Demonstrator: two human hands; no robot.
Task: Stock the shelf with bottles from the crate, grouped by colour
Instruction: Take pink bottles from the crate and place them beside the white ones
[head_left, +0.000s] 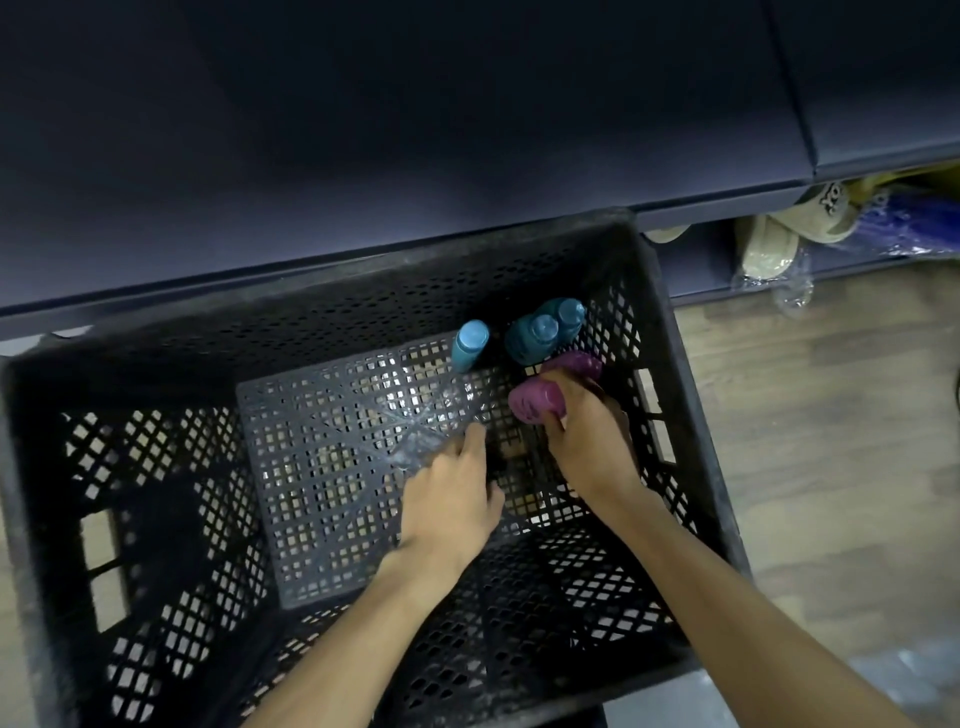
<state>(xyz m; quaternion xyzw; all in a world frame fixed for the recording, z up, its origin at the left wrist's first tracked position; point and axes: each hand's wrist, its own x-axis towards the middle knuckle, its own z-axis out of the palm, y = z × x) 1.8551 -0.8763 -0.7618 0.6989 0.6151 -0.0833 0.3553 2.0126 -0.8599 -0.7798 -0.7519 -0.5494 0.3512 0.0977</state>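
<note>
Both my hands reach down into a black perforated crate (156, 364). My right hand (582, 436) grips a purple bottle (530, 402) near the crate's right wall; a second purple bottle (582, 364) lies just behind it. Three blue bottles stand at the far wall: one alone (470, 343), and a pair (535, 338) (569, 314) to its right. My left hand (452, 493) hovers over the crate floor with fingers relaxed, next to a clear, hard-to-see bottle (415, 436); whether it touches it I cannot tell. The dark shelf (415, 130) runs above the crate.
The shelf's front edge (311, 280) overhangs the crate's far rim. To the right, a lower shelf holds packaged beige and blue goods (810, 228). Wooden floor (831, 415) lies right of the crate.
</note>
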